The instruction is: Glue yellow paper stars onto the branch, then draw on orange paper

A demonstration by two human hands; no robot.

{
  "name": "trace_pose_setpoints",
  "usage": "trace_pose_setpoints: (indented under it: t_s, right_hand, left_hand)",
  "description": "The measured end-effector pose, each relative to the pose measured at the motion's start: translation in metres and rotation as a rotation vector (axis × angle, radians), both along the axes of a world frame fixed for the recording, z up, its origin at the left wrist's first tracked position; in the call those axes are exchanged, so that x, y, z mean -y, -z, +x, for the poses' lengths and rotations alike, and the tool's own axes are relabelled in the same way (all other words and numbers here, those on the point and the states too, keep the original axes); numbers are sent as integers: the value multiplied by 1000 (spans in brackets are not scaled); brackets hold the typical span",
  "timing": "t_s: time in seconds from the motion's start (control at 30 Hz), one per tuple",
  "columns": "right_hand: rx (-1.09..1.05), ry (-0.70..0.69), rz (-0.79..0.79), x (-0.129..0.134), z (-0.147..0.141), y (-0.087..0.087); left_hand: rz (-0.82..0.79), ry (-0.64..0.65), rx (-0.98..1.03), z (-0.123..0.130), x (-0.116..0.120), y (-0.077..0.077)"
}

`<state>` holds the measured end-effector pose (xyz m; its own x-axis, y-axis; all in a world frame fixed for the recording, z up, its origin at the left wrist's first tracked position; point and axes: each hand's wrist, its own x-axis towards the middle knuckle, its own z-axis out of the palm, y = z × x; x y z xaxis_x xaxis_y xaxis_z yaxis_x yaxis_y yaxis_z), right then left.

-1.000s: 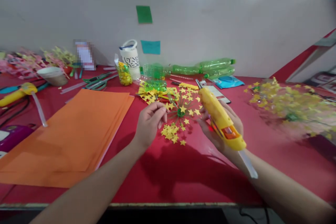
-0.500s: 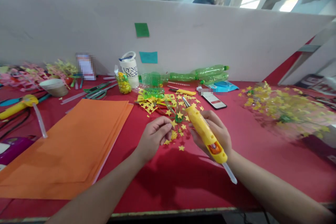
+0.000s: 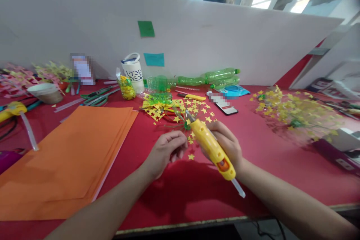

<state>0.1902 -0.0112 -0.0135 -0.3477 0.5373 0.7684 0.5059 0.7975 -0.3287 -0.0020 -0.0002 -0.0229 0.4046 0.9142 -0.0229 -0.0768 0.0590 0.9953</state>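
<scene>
My right hand grips a yellow hot glue gun, its metal nozzle tilted up and left. A clear glue stick pokes out of its rear end. My left hand is closed, fingers curled in; whatever may be between them is hidden. Just beyond both hands lies a spray of thin stems with yellow stars, joined at a green centre. The nozzle appears over this centre, but I cannot tell whether they touch. A loose yellow star lies on the red table between the hands.
Orange sheets lie at left, near another yellow glue gun and scissors. Behind are a white tumbler, green bottles, a yellow cutter and a phone. A yellow star bouquet lies at right.
The glue gun's nozzle has moved left and lower, closer to the green centre. My left hand has drawn slightly nearer to me. The whole view has shifted a little.
</scene>
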Motion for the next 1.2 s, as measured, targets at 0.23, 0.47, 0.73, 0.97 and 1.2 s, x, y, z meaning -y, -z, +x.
trace_pose_setpoints:
  t_s: [0.23,0.47,0.73,0.97,1.2]
  right_hand:
    - [-110,213,69,-4,10,-4]
    - [-4,69,41,1,6,2]
    - [52,159,20,-1,-1,12]
    - [84,213,-47,-3,-4,19]
    - [100,248,-36,-7,-5,20]
  left_hand:
    - [737,-421,-474,-28,-17,-10]
    - [1010,-267,-727,-11,-10,6]
    - [985,-352,-695,4,-19,22]
    - [965,-382,-670,13,-17,26]
    - [1019,-425,-609,16,-18,33]
